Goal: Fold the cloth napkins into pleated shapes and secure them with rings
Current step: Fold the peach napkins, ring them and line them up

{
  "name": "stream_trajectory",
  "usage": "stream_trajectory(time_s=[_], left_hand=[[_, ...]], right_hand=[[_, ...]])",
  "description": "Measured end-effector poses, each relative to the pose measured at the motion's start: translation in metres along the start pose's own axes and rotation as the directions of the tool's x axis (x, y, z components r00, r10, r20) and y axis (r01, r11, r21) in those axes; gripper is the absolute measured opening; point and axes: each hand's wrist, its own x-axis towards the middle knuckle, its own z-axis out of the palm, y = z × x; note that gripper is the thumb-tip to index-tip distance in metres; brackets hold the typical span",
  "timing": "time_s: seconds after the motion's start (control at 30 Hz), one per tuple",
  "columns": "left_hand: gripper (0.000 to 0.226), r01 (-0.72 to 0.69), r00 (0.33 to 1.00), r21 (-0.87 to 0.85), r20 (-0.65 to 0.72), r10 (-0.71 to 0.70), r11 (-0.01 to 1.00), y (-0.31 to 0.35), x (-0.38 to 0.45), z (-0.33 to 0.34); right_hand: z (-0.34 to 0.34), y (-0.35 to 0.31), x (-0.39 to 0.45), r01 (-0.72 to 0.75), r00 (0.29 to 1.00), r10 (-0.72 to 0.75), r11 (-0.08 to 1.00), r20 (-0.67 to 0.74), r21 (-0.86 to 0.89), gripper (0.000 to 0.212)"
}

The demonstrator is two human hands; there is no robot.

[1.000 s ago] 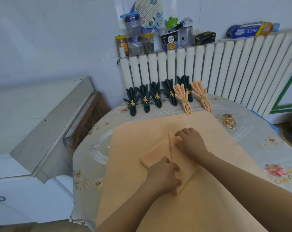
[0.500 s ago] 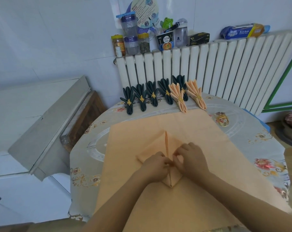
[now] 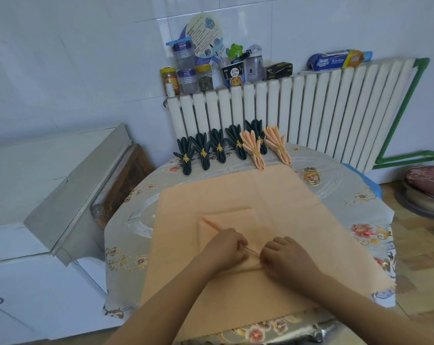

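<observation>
A small peach napkin (image 3: 229,221) lies on a larger peach cloth (image 3: 298,220) spread over the round table. A raised pleat runs diagonally across it from upper left to lower right. My left hand (image 3: 225,247) and my right hand (image 3: 283,257) sit close together, each pinching that pleat with curled fingers near its lower end. At the table's far edge stand several dark green folded napkins (image 3: 203,153) and two peach folded napkins (image 3: 254,150) with gold rings on them. Loose gold rings (image 3: 313,178) lie at the right of the cloth.
The table (image 3: 126,252) has a floral cover. A white radiator (image 3: 298,113) stands behind it with jars and boxes on top. A grey cabinet (image 3: 49,185) is at the left. At the right, on the floor, a stool with a red cushion (image 3: 425,178).
The napkin has turned so its pleat now runs diagonally instead of straight away from me. Both hands stay pinching the pleat and have shifted to its lower right end.
</observation>
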Motion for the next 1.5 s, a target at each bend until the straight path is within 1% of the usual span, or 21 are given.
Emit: stream_trajectory(time_s=[0.1,0.23,0.33,0.37,0.47,0.5,0.6,0.67,0.73,0.8,0.83,0.87,0.97,1.1,1.2,1.23,1.3,1.33,1.37,1.43,1.5], left_hand=[[0.038,0.004,0.999,0.017,-0.046,-0.004,1.000,0.009,-0.010,0.014],[0.040,0.008,0.998,0.057,-0.070,-0.004,0.998,0.019,-0.015,0.022],[0.046,-0.007,1.000,0.051,-0.030,0.008,0.999,0.019,-0.016,0.019],[0.051,-0.023,1.000,0.049,-0.010,0.024,0.999,0.019,-0.018,0.018],[0.061,-0.097,0.995,0.065,0.017,0.096,0.993,0.013,-0.030,0.014],[0.057,-0.126,0.992,0.103,0.018,0.125,0.987,0.010,-0.035,0.013],[0.034,-0.180,0.984,0.230,0.031,0.178,0.956,0.003,-0.050,0.009],[0.022,-0.134,0.991,0.176,0.003,0.136,0.975,-0.003,-0.055,0.002],[0.010,-0.077,0.997,0.013,-0.017,0.077,0.997,-0.013,-0.055,-0.007],[0.029,-0.004,0.999,-0.141,-0.033,-0.001,0.990,-0.024,-0.053,-0.013],[0.039,0.044,0.997,-0.174,-0.047,-0.053,0.984,-0.028,-0.052,-0.014],[0.044,0.082,0.993,-0.169,-0.068,-0.094,0.982,-0.031,-0.050,-0.014],[0.041,0.151,0.971,-0.078,-0.176,-0.163,0.985,-0.031,-0.041,-0.005],[0.038,0.196,0.921,-0.163,-0.307,-0.239,0.967,-0.028,-0.037,0.007],[0.035,0.207,0.888,-0.214,-0.368,-0.275,0.955,-0.024,-0.036,0.014],[0.031,0.231,0.881,-0.200,-0.372,-0.292,0.952,-0.021,-0.035,0.016],[0.025,0.317,0.859,-0.042,-0.411,-0.306,0.947,-0.021,-0.033,0.018],[0.028,0.364,0.843,0.009,-0.428,-0.326,0.931,-0.024,-0.032,0.019],[0.031,0.396,0.828,-0.018,-0.426,-0.365,0.918,-0.028,-0.032,0.019],[0.035,0.412,0.810,-0.181,-0.376,-0.450,0.893,-0.038,-0.030,0.017],[0.037,0.412,0.827,-0.233,-0.310,-0.469,0.881,-0.043,-0.030,0.014]], right_hand=[[-0.017,0.020,-0.008,0.008,0.998,-0.013,0.997,0.057,0.071,0.015],[-0.025,0.019,-0.017,0.022,0.992,-0.046,0.980,0.114,0.199,0.020],[-0.018,0.019,-0.022,0.011,0.996,-0.036,0.962,0.085,0.274,0.013],[-0.018,0.019,-0.022,0.010,0.997,-0.032,0.963,0.077,0.270,0.013],[-0.016,0.017,-0.021,0.033,0.998,-0.043,0.985,0.052,0.169,0.020],[-0.016,0.015,-0.019,0.029,0.999,-0.036,0.989,0.041,0.144,0.022],[-0.014,0.013,-0.020,-0.019,1.000,0.021,0.988,-0.010,0.154,0.022],[-0.013,0.011,-0.020,-0.066,0.997,0.072,0.982,-0.033,0.174,0.020],[-0.013,0.007,-0.020,-0.122,0.992,0.129,0.969,-0.017,0.214,0.020],[-0.011,0.004,-0.020,-0.183,0.983,0.186,0.949,0.014,0.259,0.021],[-0.010,0.002,-0.019,-0.216,0.976,0.217,0.936,0.028,0.277,0.021],[-0.010,0.001,-0.019,-0.255,0.966,0.254,0.921,0.043,0.294,0.019],[-0.008,-0.003,-0.016,-0.355,0.933,0.351,0.875,0.075,0.329,0.012],[-0.005,-0.007,-0.013,-0.431,0.899,0.430,0.837,0.083,0.337,0.007],[-0.003,-0.009,-0.011,-0.433,0.898,0.431,0.835,0.086,0.340,0.004],[-0.002,-0.009,-0.012,-0.434,0.898,0.433,0.834,0.086,0.341,0.002],[0.001,-0.008,-0.013,-0.431,0.899,0.429,0.834,0.087,0.344,0.003],[0.003,-0.007,-0.013,-0.427,0.901,0.426,0.834,0.086,0.348,0.005],[0.004,-0.007,-0.012,-0.418,0.904,0.420,0.838,0.076,0.351,0.007],[0.005,-0.008,-0.010,-0.397,0.911,0.411,0.855,0.029,0.332,0.009],[0.003,-0.011,-0.009,-0.385,0.913,0.408,0.880,-0.028,0.279,0.008]])
